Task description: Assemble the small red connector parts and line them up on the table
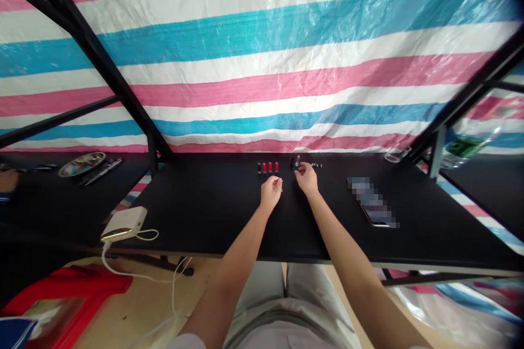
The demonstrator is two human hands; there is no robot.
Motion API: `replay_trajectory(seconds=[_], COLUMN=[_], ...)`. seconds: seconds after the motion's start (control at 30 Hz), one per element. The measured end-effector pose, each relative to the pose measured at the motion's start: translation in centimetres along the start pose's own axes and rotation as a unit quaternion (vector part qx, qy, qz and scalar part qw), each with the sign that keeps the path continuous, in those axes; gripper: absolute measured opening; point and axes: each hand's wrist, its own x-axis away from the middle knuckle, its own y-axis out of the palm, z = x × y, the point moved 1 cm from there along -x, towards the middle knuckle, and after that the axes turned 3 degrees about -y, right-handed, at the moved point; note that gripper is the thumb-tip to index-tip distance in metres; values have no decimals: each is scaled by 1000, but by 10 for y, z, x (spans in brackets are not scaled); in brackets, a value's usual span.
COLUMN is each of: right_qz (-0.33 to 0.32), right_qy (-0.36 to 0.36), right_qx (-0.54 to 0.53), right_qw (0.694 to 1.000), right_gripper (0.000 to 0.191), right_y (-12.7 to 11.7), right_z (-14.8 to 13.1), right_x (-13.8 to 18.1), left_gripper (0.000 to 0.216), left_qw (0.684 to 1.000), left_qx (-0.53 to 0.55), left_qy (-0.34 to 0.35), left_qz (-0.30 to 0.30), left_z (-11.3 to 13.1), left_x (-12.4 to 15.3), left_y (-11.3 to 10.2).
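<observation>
In the head view, the right hand (307, 179) pinches a small grey cylinder (297, 161) in nearly closed fingers, just beside a dark upright tube (292, 162); the left hand (271, 191) has its fingertips drawn together, holding nothing that can be made out; beyond it stand four small tubes (268, 168), three red, one black; loose silver pieces (316, 166) lie past the right hand on the black tabletop (204, 223); a striped tarpaulin (262, 65) hangs behind.

Bright even light, faint shadows, fisheye-bent edges (corners darkened)
</observation>
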Motion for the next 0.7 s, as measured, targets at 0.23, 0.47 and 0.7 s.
replay_trajectory(seconds=[0.23,0.47,0.7], right_qz=[88,69,58], right_qy=[-32,-25,-13], right_qx=[-128,-151,-161], right_qw=[987,986,985], right_gripper=[28,29,29], right_y=[-16,-13,-11], right_z=[-7,-6,-4], right_x=[34,36,36], left_gripper=[32,70,71], left_qw=[980,954,934], left_qx=[-188,-293,-348], left_qy=[73,-19,-32], left_qz=[-1,-63,-70], left_z=[24,33,33], left_x=[8,-18,-36], left_y=[4,6,5])
